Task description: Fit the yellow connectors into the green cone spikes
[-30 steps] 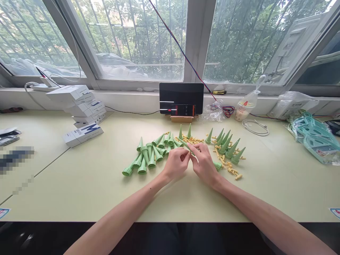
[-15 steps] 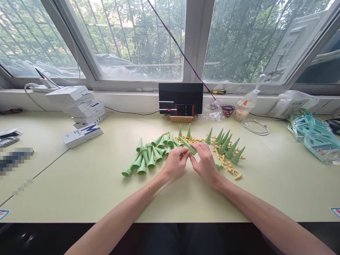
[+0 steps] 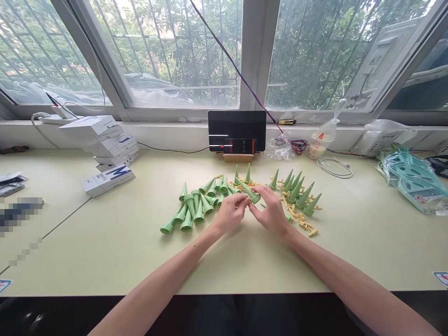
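Note:
Above the middle of the table, my right hand (image 3: 271, 212) is closed on a green plant watering spike (image 3: 248, 189), its tip slanting up and to the left. Against the wide end of the spike, my left hand (image 3: 231, 212) pinches a small yellow piece (image 3: 248, 199), mostly covered by the fingers. Left of my hands lies a heap of similar green spikes (image 3: 189, 205) with ribbed collars. More green spikes (image 3: 296, 191) stand tip up on the right, among loose yellow valve pieces (image 3: 297, 216).
A phone (image 3: 241, 146) leans on a black screen (image 3: 237, 122) at the back. White boxes (image 3: 105, 140) are stacked at the left. A bagged cup (image 3: 320, 142), a coiled white cable (image 3: 335, 168) and teal plastic parts in a bag (image 3: 415, 179) lie toward the right.
My right fingers have loosened slightly, uncovering more of the spike's wide end. The hands stay close together, and the view has shifted slightly.

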`<state>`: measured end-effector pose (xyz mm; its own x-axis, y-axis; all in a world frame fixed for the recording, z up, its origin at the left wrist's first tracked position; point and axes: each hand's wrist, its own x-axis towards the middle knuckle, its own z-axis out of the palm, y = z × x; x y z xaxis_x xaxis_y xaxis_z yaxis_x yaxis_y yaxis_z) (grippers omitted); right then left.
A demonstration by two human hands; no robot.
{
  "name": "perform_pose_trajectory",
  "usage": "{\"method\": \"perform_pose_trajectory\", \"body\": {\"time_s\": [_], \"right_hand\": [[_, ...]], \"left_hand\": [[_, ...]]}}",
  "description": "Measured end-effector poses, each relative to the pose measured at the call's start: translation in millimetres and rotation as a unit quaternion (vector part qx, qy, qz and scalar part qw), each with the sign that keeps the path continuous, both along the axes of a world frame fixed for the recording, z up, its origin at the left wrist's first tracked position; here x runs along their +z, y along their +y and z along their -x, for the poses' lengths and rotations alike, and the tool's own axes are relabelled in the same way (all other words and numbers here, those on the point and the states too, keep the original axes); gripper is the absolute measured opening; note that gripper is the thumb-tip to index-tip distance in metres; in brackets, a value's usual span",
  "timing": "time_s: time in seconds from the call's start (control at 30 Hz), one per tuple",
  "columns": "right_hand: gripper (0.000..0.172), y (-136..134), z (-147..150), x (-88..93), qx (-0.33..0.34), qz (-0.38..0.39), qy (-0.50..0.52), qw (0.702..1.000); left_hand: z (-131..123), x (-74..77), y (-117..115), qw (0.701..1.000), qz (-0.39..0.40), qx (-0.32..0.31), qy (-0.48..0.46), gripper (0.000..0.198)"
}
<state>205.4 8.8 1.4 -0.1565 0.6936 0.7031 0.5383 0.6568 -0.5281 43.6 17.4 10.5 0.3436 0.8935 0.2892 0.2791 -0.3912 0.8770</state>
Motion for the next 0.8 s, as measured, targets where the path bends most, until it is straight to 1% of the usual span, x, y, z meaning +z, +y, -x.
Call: {"method": "perform_pose_trajectory", "body": {"time_s": [0.13,0.33,0.53,0.8], "right_hand": [[0.032,1,-3,4.9,0.021,-0.017,0.014,1.0],[0.025,1,-4,7.4,0.038,-0.032,0.035,0.998],[0.025,1,-5,5.0,0.081,-0.003,0.061,0.995],[0.027,2,-6,2.7,0.122,0.033,0.097,0.987]], "left_hand": [[1,5.1,-1,0.998,0.047,-0.024,-0.023,0.032],[2,14.7,-4,0.987,0.117,-0.075,-0.074,0.039],[4,10.3,-1,0.978,0.151,-0.104,-0.103,0.039],[5,8.8,0,0.972,0.16,-0.124,-0.118,0.038]]}}
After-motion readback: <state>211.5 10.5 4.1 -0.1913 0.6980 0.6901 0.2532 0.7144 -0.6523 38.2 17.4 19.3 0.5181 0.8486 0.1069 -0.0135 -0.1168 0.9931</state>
